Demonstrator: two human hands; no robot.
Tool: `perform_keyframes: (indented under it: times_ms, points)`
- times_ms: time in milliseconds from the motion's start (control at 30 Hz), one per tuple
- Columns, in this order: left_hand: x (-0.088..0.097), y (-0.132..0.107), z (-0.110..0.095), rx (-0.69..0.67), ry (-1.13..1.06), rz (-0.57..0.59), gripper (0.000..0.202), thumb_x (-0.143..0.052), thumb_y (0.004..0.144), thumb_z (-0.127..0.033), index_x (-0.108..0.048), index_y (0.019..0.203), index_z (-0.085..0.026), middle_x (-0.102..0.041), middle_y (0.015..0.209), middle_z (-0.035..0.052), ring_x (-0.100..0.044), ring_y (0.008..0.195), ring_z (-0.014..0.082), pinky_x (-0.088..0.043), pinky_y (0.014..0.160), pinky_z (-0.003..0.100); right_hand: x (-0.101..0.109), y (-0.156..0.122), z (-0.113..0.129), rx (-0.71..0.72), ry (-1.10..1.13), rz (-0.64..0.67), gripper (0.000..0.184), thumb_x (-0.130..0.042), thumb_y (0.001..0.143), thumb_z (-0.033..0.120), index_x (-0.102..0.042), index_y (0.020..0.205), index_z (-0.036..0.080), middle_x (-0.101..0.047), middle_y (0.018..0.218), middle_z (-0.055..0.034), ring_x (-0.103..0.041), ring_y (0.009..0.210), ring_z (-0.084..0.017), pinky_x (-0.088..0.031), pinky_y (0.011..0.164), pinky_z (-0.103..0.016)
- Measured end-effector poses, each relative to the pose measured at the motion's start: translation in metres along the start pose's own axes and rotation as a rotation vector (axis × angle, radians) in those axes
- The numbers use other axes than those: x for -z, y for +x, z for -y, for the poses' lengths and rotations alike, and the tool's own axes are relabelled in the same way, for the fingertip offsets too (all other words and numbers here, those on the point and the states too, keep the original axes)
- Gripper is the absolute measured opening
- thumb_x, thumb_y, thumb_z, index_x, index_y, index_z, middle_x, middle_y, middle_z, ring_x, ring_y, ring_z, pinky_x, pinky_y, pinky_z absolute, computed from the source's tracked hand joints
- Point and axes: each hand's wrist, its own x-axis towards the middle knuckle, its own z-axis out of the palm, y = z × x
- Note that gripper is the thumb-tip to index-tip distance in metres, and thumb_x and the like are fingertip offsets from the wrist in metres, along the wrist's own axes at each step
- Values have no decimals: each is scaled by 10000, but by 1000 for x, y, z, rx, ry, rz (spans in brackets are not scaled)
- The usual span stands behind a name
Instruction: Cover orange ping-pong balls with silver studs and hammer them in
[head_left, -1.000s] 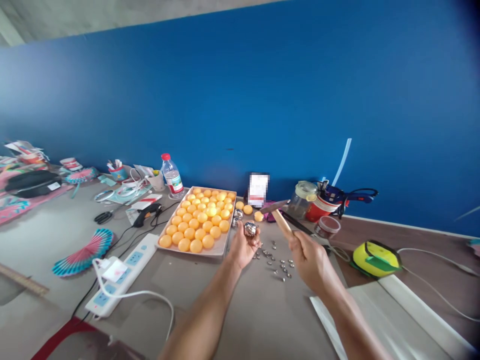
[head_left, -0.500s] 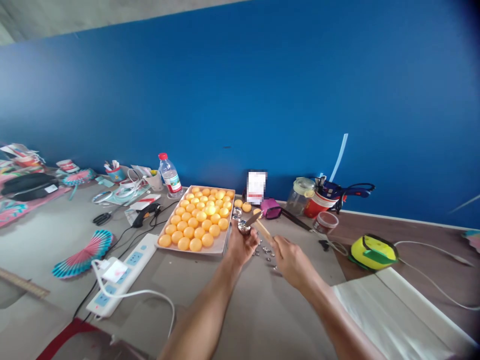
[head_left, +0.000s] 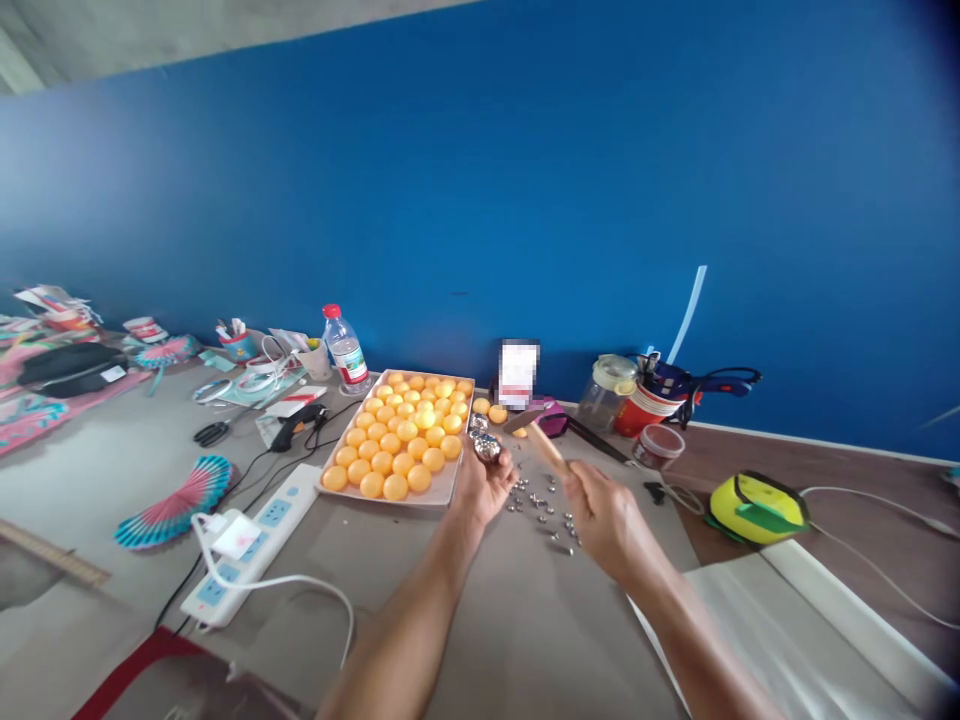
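Note:
My left hand (head_left: 480, 488) is curled around a shiny silver ball (head_left: 486, 447), palm turned up. My right hand (head_left: 604, 510) grips the wooden handle of a small hammer (head_left: 551, 450). Its dark metal head is raised to the right of the ball, apart from it. Another silver lump (head_left: 478, 423) lies just beyond my left fingers. Small shiny metal pieces (head_left: 537, 500) are scattered on the table between my hands. A shallow white tray (head_left: 390, 502) full of orange balls (head_left: 381, 463) stands left of my left hand.
Behind my hands are loose orange balls (head_left: 497, 413), a blurred upright white item (head_left: 519, 372), a purple case (head_left: 553, 422) and a glass jar (head_left: 604, 392). A yellow-green pouch (head_left: 757, 505) lies right. A power strip (head_left: 251, 545) with cables and a water bottle (head_left: 347, 352) are left.
The hammer head has come away from the silver ball, upward and to the right, with my right hand drawn back. My left hand still holds the ball. The view has shifted slightly.

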Motion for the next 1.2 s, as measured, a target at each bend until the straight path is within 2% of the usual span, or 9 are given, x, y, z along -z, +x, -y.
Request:
perform_keyframes:
  times_ms: [100, 200, 267, 400, 533, 767, 933, 1100, 1200]
  points:
    - [3, 2, 2, 30, -11, -13, 464, -344, 821, -582, -478, 697, -156, -472, 509, -15, -236, 355, 39, -294, 428, 197, -3, -1, 2, 10, 9, -31, 236, -290, 883, 292, -450, 742, 192, -521, 601, -11, -447, 495, -121, -278, 483, -226]
    - [7, 5, 3, 90, -25, -79, 466, -370, 815, -574, -464, 645, -151, -454, 485, -14, -253, 364, 42, -302, 432, 195, -13, -1, 2, -7, -46, 113, 240, -296, 871, 241, -455, 697, 196, -538, 605, -10, -457, 495, -119, -261, 475, -226]
    - [9, 5, 1, 83, -50, -39, 442, -389, 815, -559, -473, 664, -152, -471, 518, -11, -257, 376, 42, -313, 443, 196, -15, 1, 0, -3, -26, 125, 231, -305, 870, 253, -449, 698, 200, -531, 600, 1, -463, 500, -117, -269, 481, -219]
    - [9, 4, -3, 18, -112, 50, 359, -492, 791, -502, -461, 687, -160, -537, 663, 9, -308, 427, 41, -325, 470, 195, 1, 3, -2, -35, 56, -13, 239, -305, 874, 310, -427, 697, 204, -495, 553, 17, -435, 460, -109, -294, 476, -211]
    - [9, 5, -1, 18, -128, 20, 255, -605, 763, -344, -468, 691, -142, -538, 696, 8, -356, 471, 33, -326, 491, 179, 16, 3, -3, -43, 64, -58, 261, -302, 875, 318, -394, 657, 209, -474, 534, 16, -444, 468, -115, -304, 473, -210]
    - [3, 2, 2, 30, -5, 3, 305, -565, 769, -444, -530, 877, -161, -542, 683, 5, -375, 454, 41, -304, 465, 177, 22, 2, -3, -28, 56, -59, 251, -311, 875, 306, -407, 665, 209, -483, 549, 12, -440, 481, -116, -311, 475, -209]
    - [6, 3, 4, 47, -19, 50, 339, -517, 785, -488, -527, 861, -157, -551, 661, 6, -350, 426, 35, -296, 458, 172, 18, 0, -3, -10, 13, -123, 240, -303, 880, 305, -440, 712, 203, -506, 594, -1, -450, 514, -123, -310, 502, -217]
    - [11, 8, 7, 80, -16, -48, 435, -404, 809, -561, -509, 734, -145, -514, 554, -4, -291, 380, 39, -297, 443, 189, -10, -2, -1, -17, -94, 99, 232, -294, 881, 269, -460, 735, 199, -553, 650, -9, -470, 511, -121, -244, 479, -224]
    - [9, 7, 6, 69, -22, -45, 452, -401, 800, -580, -480, 683, -150, -491, 529, -10, -283, 381, 45, -293, 439, 194, -11, -1, 0, -10, -93, 112, 233, -287, 886, 268, -453, 738, 201, -559, 668, -12, -478, 527, -123, -244, 488, -223]
